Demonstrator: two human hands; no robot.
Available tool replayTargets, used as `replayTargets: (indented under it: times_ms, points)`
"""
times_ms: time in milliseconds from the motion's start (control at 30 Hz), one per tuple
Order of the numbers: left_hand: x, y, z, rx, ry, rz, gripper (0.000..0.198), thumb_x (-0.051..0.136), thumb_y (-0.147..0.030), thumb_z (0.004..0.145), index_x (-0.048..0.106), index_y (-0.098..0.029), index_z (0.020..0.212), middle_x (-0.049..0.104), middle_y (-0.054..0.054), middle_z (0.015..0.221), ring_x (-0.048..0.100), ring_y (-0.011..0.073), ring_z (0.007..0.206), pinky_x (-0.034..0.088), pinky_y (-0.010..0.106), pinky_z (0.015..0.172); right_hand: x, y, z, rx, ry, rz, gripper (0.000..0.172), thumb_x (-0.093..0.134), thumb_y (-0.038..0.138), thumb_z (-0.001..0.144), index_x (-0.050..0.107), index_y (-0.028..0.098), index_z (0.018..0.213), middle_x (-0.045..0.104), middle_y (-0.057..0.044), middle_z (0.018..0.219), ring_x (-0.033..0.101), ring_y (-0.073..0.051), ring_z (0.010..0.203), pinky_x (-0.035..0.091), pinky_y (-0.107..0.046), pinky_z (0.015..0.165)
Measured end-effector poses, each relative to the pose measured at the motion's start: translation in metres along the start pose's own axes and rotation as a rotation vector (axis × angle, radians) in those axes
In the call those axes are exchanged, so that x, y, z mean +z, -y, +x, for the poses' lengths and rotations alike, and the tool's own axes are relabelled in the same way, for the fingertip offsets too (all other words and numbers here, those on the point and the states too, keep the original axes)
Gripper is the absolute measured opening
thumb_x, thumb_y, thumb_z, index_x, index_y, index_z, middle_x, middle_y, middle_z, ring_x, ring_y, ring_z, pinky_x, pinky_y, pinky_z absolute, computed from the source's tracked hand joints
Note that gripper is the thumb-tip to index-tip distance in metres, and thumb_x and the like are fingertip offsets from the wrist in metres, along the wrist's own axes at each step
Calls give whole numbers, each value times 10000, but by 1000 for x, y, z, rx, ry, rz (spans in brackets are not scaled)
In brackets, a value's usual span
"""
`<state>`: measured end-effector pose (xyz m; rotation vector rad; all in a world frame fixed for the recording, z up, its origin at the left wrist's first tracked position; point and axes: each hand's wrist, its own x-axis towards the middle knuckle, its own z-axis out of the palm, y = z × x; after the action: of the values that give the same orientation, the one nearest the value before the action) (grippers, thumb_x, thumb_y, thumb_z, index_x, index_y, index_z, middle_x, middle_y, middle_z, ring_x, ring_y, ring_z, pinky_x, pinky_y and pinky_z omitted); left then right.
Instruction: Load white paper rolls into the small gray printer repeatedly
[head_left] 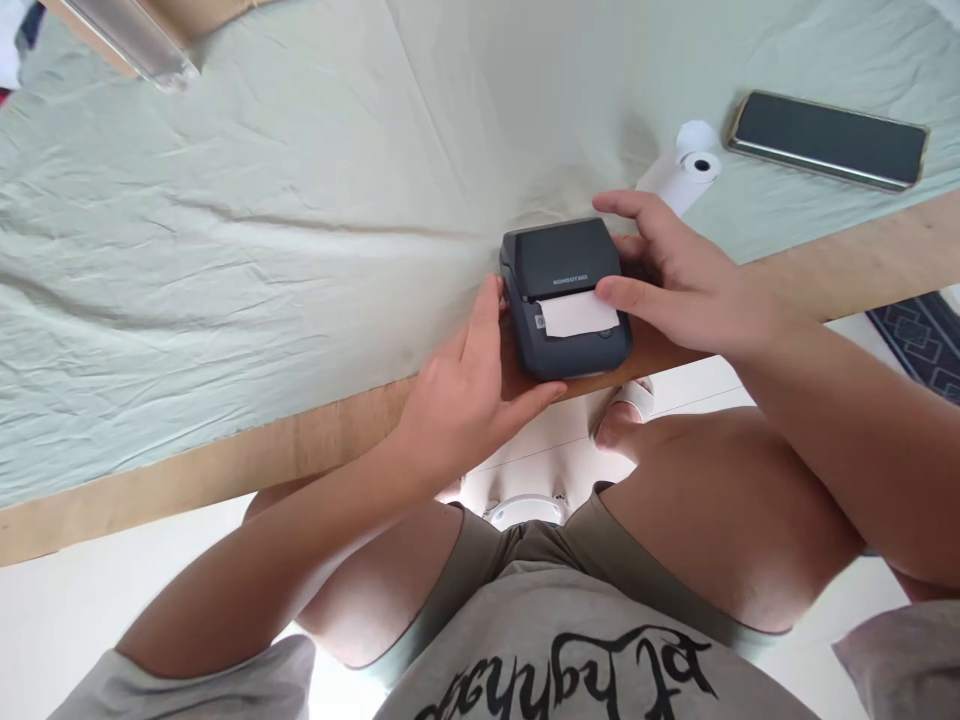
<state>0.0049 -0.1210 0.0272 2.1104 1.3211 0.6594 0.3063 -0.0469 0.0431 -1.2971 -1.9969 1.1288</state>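
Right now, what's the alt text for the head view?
A black mini printer is held at the table edge, left hand at its side, right hand touching its white paper strip. A paper roll and smartphone are to the right.

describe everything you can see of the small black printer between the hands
The printer is a dark, boxy unit with rounded corners, apparently plastic. Its lid is shut and bears pale lettering, too small to read surely. A white paper strip sticks out over the near part. It sits slightly turned at the table's wooden edge. The left hand cups its left and near sides; the right hand's thumb touches the strip's right end.
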Motion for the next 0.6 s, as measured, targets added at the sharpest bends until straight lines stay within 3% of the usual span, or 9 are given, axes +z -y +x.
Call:
replayTargets:
  times_ms: [100,167,267,333,400,467,533,600]
  points:
    - [-3,3,3,29,-1,-46,1174,758,-893,1082,288,-237,1935,470,220,1990,585,441,1793,635,595,1391,-4,2,0,-34,-130,-64,899,812,825,1010,548,318,1705,762,-110,1458,768,-285,1331,682,-527,1220]
    - [-4,4,5,40,9,-56,1164,735,-886,1092,287,-210,1927,474,241,1975,561,445,1806,609,611,1418,-6,15,2,-53,-224,-166,714,859,706,1036,639,301,1580,749,-58,1236,752,-218,1110,672,-467,1091]
    - [-5,4,5,39,22,-45,1163,710,-886,1093,271,-204,1926,468,259,1966,547,457,1811,610,628,1411,-7,49,7,-34,-300,-258,415,795,418,1119,664,260,1479,603,68,781,582,-120,701,594,-387,892]
    - [-5,4,5,33,28,-31,1158,700,-882,1094,264,-204,1926,470,262,1959,557,458,1802,616,629,1402,-5,71,12,-11,-344,-256,258,718,261,1126,663,255,1378,571,97,665,556,-122,599,549,-361,801]
    - [-4,3,5,30,25,-15,1144,710,-858,1098,272,-197,1922,482,265,1944,569,461,1791,618,625,1396,-2,83,17,-36,-409,-231,124,689,212,1108,631,268,1202,644,72,712,656,-146,653,545,-359,769]
    - [-4,2,5,38,25,-3,1120,735,-813,1103,287,-183,1914,488,270,1933,570,463,1788,610,620,1401,-2,85,21,-110,-433,-274,154,723,237,1070,575,271,1047,737,33,857,776,-172,835,605,-371,830]
    - [-5,-1,5,45,30,2,1095,757,-763,1109,302,-169,1908,500,273,1922,577,456,1781,609,609,1401,-3,82,27,-155,-325,-410,189,747,273,1040,572,257,973,785,23,968,817,-190,970,681,-421,984]
    - [-7,-4,5,33,43,4,1076,771,-726,1112,315,-159,1905,508,273,1916,586,445,1773,613,594,1398,-6,77,36,-129,-129,-586,151,764,292,1022,630,253,965,805,20,992,820,-225,1008,711,-512,1072]
